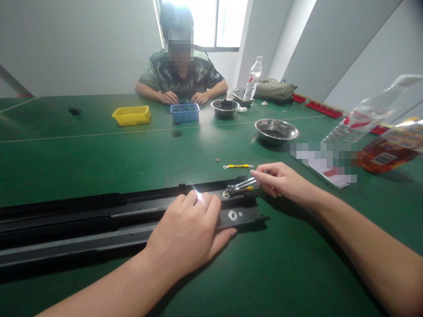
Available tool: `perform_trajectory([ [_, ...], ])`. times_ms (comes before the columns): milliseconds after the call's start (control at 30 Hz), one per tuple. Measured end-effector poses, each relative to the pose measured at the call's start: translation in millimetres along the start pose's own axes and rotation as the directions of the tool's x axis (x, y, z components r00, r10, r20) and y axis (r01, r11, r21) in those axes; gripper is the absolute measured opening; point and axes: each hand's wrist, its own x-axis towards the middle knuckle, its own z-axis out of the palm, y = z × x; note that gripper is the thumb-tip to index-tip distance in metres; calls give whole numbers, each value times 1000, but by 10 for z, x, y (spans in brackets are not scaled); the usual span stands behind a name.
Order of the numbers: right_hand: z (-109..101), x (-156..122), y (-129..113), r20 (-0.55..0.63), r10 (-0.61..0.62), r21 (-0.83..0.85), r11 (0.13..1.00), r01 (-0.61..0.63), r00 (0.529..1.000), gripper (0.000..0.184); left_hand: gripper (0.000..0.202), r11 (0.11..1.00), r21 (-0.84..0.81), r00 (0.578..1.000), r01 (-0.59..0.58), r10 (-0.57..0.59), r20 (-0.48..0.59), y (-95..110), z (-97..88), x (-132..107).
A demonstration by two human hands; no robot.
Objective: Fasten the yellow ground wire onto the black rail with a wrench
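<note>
Two long black metal rails point(132, 231) lie side by side across the table. My left hand point(188, 229) is wrapped over both of them near their right ends, its thumb on the near side. In my right hand point(274, 178) is a shiny wrench point(243, 185), pinched by its handle. The wrench's head sits around a small nut point(226, 193) on the far rail. Part of a yellow wire shows just under the wrench. Beyond the rails lie a short yellow wire with ring terminals point(238, 166) and a small nut or washer point(217, 160).
Across the green table point(99, 163) sits another person point(181, 75), hands by a blue bin point(185, 113) of small parts. A yellow bin point(132, 116), two steel bowls point(276, 132), water bottles point(358, 114), a bottle of orange drink point(390, 149) and papers point(324, 167) stand around.
</note>
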Motion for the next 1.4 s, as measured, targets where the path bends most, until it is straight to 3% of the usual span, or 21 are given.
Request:
perform_trajectory([
  [967, 21, 6, -27, 16, 46, -145, 989, -43, 999, 48, 45, 1000, 21, 1000, 9, -9, 3, 16, 29, 17],
  [1067, -8, -14, -41, 54, 80, -137, 988, -72, 995, 48, 45, 1000, 19, 1000, 11, -11, 2, 17, 24, 18],
  [1267, -79, -90, -83, 240, 184, -178, 974, -143, 953, 49, 45, 1000, 14, 1000, 10, -10, -1, 15, 14, 26],
  [1400, -92, -124, -109, 281, 190, -194, 971, -138, 941, 51, 46, 1000, 7, 1000, 12, -12, 10, 11, 12, 27],
])
